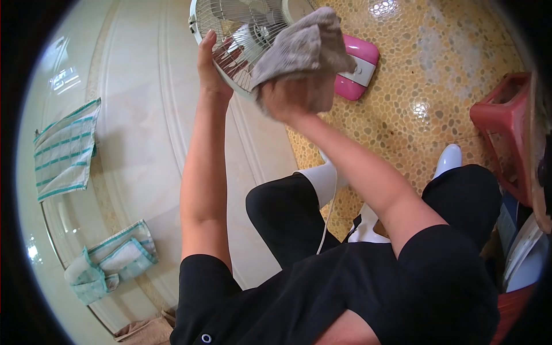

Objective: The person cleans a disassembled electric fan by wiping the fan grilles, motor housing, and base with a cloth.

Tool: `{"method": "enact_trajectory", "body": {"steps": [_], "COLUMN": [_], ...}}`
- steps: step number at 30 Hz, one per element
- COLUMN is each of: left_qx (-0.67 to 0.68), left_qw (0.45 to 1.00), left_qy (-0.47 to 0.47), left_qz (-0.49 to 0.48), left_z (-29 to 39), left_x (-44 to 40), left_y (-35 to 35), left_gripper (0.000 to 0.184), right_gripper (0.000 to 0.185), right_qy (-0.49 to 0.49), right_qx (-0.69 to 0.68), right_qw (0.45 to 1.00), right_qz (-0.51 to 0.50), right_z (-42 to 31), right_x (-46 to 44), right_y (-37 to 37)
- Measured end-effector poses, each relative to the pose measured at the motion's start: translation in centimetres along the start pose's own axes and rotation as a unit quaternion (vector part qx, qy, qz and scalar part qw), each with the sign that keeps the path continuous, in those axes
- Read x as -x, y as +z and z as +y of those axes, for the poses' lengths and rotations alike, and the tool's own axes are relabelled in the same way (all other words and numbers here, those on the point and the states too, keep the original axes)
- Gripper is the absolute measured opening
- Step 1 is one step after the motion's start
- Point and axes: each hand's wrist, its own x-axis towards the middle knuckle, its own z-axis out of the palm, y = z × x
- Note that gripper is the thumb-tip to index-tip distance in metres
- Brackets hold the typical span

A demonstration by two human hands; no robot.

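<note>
An electric fan point(221, 26) with a round wire cage is at the top of the head view. My left hand point(211, 68) grips the cage by its left rim, thumb on the near side and fingers showing through the wires. A crumpled grey cloth point(305, 46) lies against the right part of the cage. Closed on that cloth is my right hand point(287, 99), slightly blurred, its fingers partly covered by the fabric. Behind the cloth, a pink base point(352, 89) with a white panel rests on the floor. The cloth hides whether it joins the fan.
Pebble-patterned floor point(397, 115) spreads below. A red plastic stool point(503, 109) stands at the right. On the left, a striped towel point(68, 152) and a folded checked towel point(123, 261) hang by the tiled wall point(149, 144). A white cord point(329, 221) runs between my legs.
</note>
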Motion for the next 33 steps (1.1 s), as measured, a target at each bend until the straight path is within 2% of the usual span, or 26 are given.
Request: {"method": "enact_trajectory", "body": {"steps": [1, 2, 5, 6, 9, 11, 12, 13, 16, 17, 19, 22, 23, 25, 26, 29, 30, 31, 33], "left_qx": [0.004, 0.009, 0.016, 0.014, -0.008, -0.019, -0.011, -0.013, -0.002, -0.005, -0.011, 0.014, 0.016, 0.024, 0.004, 0.093, 0.141, 0.12, 0.079], "left_qw": [1.0, 1.0, 0.998, 0.998, 0.999, 1.0, 0.999, 0.999, 1.0, 1.0, 1.0, 1.0, 1.0, 0.999, 0.998, 0.99, 0.979, 0.984, 0.993], "left_qy": [-0.002, 0.008, 0.033, 0.04, 0.032, -0.011, -0.006, 0.006, 0.015, 0.014, 0.017, 0.021, 0.027, 0.043, 0.054, 0.031, -0.043, -0.03, -0.002], "left_qz": [-0.014, -0.028, -0.045, -0.037, -0.025, 0.001, -0.046, -0.034, 0.008, 0.006, -0.001, -0.006, -0.006, -0.008, 0.011, -0.101, -0.141, -0.125, -0.087], "left_z": [-0.1, -0.1, -0.4, -0.5, -0.3, -0.1, -0.3, -0.5, -1.1, -1.0, -0.4, -0.3, -0.3, 0.2, -0.1, -0.2, 0.0, -0.2, -0.2], "left_x": [-0.2, -0.2, -0.2, -0.5, -1.6, -1.0, -0.6, -0.6, -1.1, -1.1, -1.3, -1.4, -1.3, -1.6, -2.1, -2.6, -2.5, -2.6, -2.7], "left_y": [-0.2, -0.1, -0.7, -0.6, -0.2, -0.3, -0.6, -0.5, -0.5, -0.4, 0.1, 0.7, 0.8, 1.3, 0.9, 0.5, 0.1, 0.3, 0.5], "left_gripper": [0.058, 0.057, 0.054, 0.053, 0.05, 0.055, 0.055, 0.055, 0.055, 0.053, 0.049, 0.046, 0.046, 0.045, 0.053, 0.051, 0.051, 0.052, 0.055], "right_gripper": [0.056, 0.055, 0.057, 0.06, 0.067, 0.07, 0.074, 0.075, 0.05, 0.028, 0.069, 0.061, 0.059, 0.053, 0.045, 0.043, 0.045, 0.048, 0.052], "right_qy": [-0.076, -0.107, -0.086, 0.039, 0.069, 0.153, 0.167, 0.134, 0.188, 0.229, 0.14, 0.111, 0.099, 0.043, -0.024, -0.218, -0.205, -0.132, 0.019], "right_qx": [-0.001, -0.019, -0.099, -0.104, -0.049, -0.107, -0.068, -0.039, -0.1, -0.123, -0.025, -0.022, -0.08, -0.049, -0.128, -0.03, -0.036, -0.062, -0.115], "right_qw": [0.993, 0.993, 0.991, 0.971, 0.988, 0.962, 0.962, 0.981, 0.976, 0.966, 0.99, 0.99, 0.985, 0.995, 0.99, 0.967, 0.976, 0.988, 0.95], "right_qz": [0.086, 0.046, -0.019, -0.214, -0.127, -0.2, -0.204, -0.133, -0.039, -0.013, -0.009, -0.079, -0.116, -0.075, -0.052, 0.125, 0.064, -0.055, -0.29], "right_z": [-0.5, -1.0, -0.9, -1.8, 0.2, 2.7, 3.8, 7.0, 12.6, 13.5, 8.4, 2.9, 0.8, -2.2, -3.1, -4.9, -4.5, -3.8, -3.4], "right_x": [0.8, 1.0, -0.9, -2.4, -5.4, -8.8, -10.3, -11.9, -16.1, -16.6, -13.8, -10.2, -9.1, -6.9, -5.9, -4.4, -4.9, -5.9, -8.8], "right_y": [0.5, 0.1, -2.3, -4.9, -2.2, -1.2, -1.4, 2.1, 8.5, 9.0, 4.3, 0.7, -0.8, -1.0, -1.1, -1.1, -1.6, -2.2, -5.4]}}
